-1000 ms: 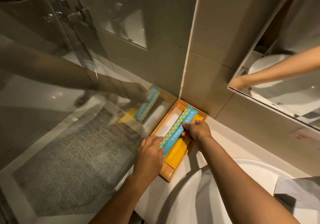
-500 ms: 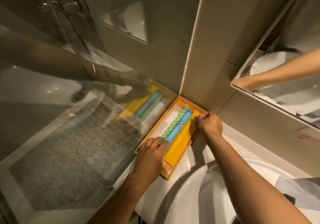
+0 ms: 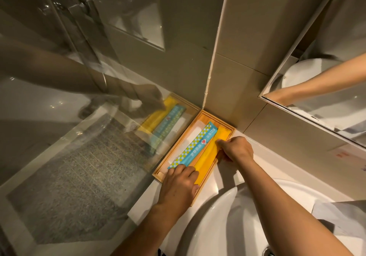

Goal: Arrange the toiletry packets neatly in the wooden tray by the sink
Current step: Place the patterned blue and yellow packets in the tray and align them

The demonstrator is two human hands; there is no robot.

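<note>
A wooden tray (image 3: 227,124) sits in the corner of the white counter, against the tiled wall and a glass panel. Three long packets lie side by side in it: a white one (image 3: 193,137) on the left, a blue dotted one (image 3: 195,147) in the middle, a yellow one (image 3: 208,155) on the right. My left hand (image 3: 179,186) rests on the tray's near end, fingertips on the blue packet's near end. My right hand (image 3: 235,149) is at the tray's right rim, its fingers touching the yellow packet's side.
A white sink basin (image 3: 247,222) lies directly below the tray. The glass shower panel (image 3: 89,137) on the left reflects the tray and hand. A mirror (image 3: 326,89) hangs on the right wall. A folded white cloth (image 3: 336,214) lies at the counter's right.
The blue packet was lifted at an angle a second ago; now it lies flat between the white and yellow packets. My right hand moved from the blue packet to the yellow packet's edge.
</note>
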